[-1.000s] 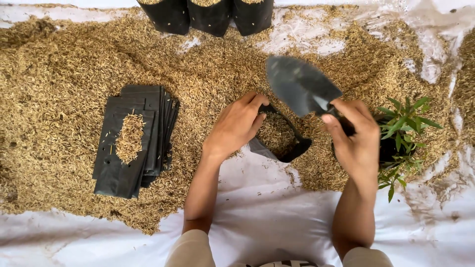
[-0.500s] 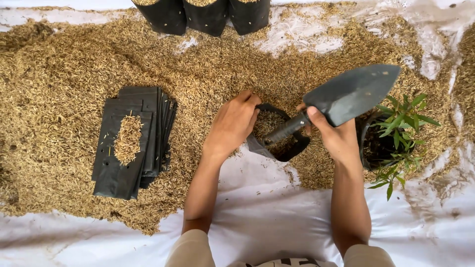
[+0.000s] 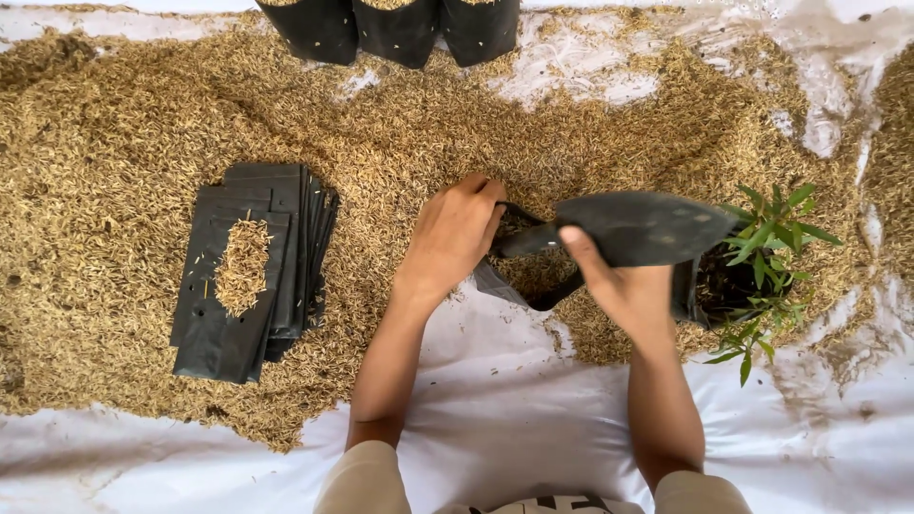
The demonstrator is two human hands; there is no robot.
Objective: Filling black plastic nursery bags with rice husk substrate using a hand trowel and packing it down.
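At frame centre my left hand grips the rim of an open black grow bag lying on the rice husks. My right hand is clamped on the handle of a dark trowel, held level above the bag. A potted seedling stands just right; 1 stack of flat bags lies at left.

bag: a small black plastic bag, soft and floppy, mouth held open, with husks inside; it sits at the edge of the big husk pile, partly on the white sheet
trowel: a dark little shovel (dusty and grey on the blade), lying almost flat, blade to the right, handle over the bag's mouth
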